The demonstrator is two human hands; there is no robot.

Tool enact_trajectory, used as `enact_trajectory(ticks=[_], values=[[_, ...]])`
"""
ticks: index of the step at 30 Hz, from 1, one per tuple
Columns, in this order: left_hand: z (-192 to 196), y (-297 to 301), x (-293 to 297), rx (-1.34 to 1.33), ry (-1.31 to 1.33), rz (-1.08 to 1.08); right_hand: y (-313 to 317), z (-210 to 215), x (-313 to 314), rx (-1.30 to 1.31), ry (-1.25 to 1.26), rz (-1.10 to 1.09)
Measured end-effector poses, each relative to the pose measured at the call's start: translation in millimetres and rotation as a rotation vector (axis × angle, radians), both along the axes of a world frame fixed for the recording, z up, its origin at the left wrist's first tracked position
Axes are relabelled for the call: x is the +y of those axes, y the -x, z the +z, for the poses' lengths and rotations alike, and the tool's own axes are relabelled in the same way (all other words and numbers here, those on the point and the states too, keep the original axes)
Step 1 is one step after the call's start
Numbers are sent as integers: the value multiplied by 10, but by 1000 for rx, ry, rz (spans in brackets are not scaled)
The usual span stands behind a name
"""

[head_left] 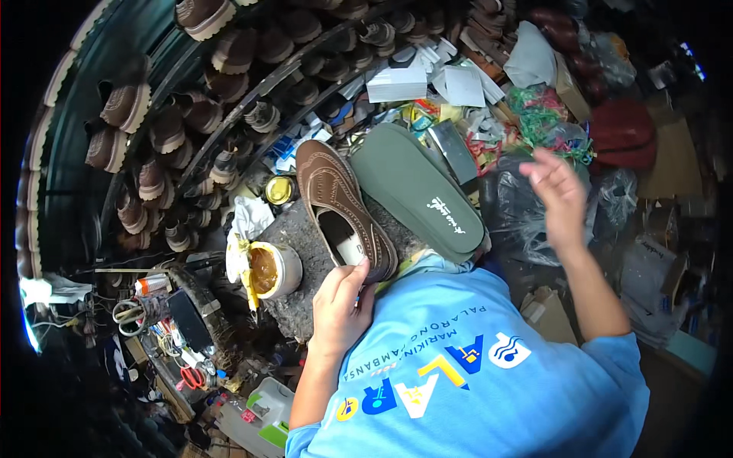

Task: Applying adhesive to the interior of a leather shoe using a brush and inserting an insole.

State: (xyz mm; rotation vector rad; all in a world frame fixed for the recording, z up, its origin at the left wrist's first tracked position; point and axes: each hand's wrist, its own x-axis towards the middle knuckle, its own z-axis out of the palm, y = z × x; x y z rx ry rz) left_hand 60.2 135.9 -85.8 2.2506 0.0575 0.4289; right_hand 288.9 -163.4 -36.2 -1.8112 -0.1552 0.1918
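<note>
My left hand (pixel 340 299) grips the heel of a brown brogue shoe (pixel 330 179), its thumb at the pale-lined opening. The shoe's toe points away from me. Beside it on the right lies a pair of dark green insoles (pixel 416 191), one stacked mostly over the other, with pale lettering at the heel. My right hand (pixel 556 191) is raised to the right of the insoles. Its fingers are slightly curled and blurred, partly apart, with nothing visible in them. A pot of amber glue (pixel 276 269) with a yellow-smeared brush (pixel 250 286) stands left of the shoe.
A rough dark block (pixel 294 320) lies under the shoe and pot. An open yellow tin (pixel 280 189) stands near the shoe. Racks of brown shoes (pixel 126 107) line the left. Scissors (pixel 128 313) and tools crowd a tray at lower left. Scraps and plastic bags (pixel 519 214) fill the far and right sides.
</note>
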Motion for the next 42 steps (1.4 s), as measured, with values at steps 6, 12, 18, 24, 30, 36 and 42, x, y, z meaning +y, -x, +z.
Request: enact_trajectory(ticks=[6, 12, 18, 24, 30, 36, 42], values=[[416, 98, -137, 61, -120, -7, 763, -1277, -420, 150, 266, 454], [652, 88, 56, 89, -93, -80, 681, -946, -141, 142, 436, 394], [630, 151, -7, 80, -20, -55, 484, -1180, -679, 260, 411, 278], [636, 159, -24, 59, 13, -41, 201, -1227, -1205, 419, 360, 357], [617, 187, -15, 39, 60, -32, 19, -1124, -1178, 592, 571, 363], [752, 110, 129, 56, 47, -75, -587, -825, -717, -433, 981, 676], [577, -374, 594, 31, 50, 124, -28, 260, 1636, -863, 39, 807]])
